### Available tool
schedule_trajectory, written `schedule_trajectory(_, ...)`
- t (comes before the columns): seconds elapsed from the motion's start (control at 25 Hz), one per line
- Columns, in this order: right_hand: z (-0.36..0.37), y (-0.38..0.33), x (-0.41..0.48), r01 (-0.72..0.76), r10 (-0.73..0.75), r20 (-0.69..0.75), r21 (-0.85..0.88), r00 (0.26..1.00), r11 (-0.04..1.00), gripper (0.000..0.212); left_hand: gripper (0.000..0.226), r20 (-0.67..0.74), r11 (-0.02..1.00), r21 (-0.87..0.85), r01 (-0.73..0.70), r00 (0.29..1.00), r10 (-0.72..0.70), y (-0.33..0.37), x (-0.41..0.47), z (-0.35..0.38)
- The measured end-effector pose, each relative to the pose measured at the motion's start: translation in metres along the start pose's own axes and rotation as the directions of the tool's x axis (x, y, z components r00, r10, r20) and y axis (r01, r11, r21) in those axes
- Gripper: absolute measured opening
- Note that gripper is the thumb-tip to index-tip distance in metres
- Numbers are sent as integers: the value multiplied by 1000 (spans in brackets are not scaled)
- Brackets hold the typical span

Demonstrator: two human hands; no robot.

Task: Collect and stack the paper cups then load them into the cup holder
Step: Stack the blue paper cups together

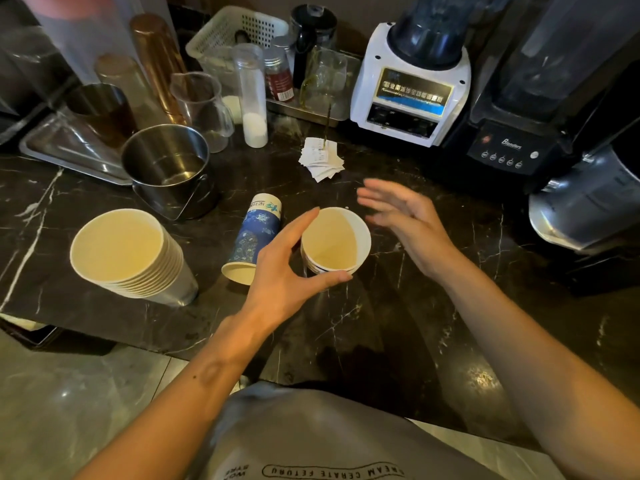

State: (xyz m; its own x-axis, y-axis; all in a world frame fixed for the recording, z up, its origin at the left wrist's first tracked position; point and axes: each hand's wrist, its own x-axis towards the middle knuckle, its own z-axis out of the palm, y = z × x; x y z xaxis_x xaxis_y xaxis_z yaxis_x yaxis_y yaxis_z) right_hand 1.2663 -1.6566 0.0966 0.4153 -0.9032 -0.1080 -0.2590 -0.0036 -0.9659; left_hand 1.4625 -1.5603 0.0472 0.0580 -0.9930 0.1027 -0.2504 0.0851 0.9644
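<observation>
A short stack of paper cups (334,242) stands upright in the middle of the dark marble counter. My left hand (284,271) curls around its left and near side, thumb and fingers spread wide, touching or nearly touching the rim. My right hand (405,220) hovers open just right of the stack, blurred, holding nothing. One blue patterned paper cup (254,237) lies on its side to the left of the stack, mouth toward me. At the counter's left edge a taller stack of cups (121,249) sits in a metal cup holder (180,289).
A steel pail (169,171) stands behind the lying cup. Paper slips (322,159) lie on a spike at the back. A white blender (412,84) and black blender (512,140) line the right. Jugs, a tray (69,150) and a basket (235,32) crowd the back left.
</observation>
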Motion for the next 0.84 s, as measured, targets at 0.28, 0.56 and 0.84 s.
schedule_trajectory(0.28,56,-4,86,215,-75,279,-517,957,829,62,86,-61,1000,-12,3,998,-4,2,-30,-24)
schedule_trajectory(0.56,118,13,136,611,213,717,-684,664,399,70,93,-128,998,30,54,991,-50,-5,-47,-37)
schedule_trajectory(0.84,104,33,125,664,35,669,-741,742,100,59,92,-89,999,25,39,995,-36,-8,-44,-36)
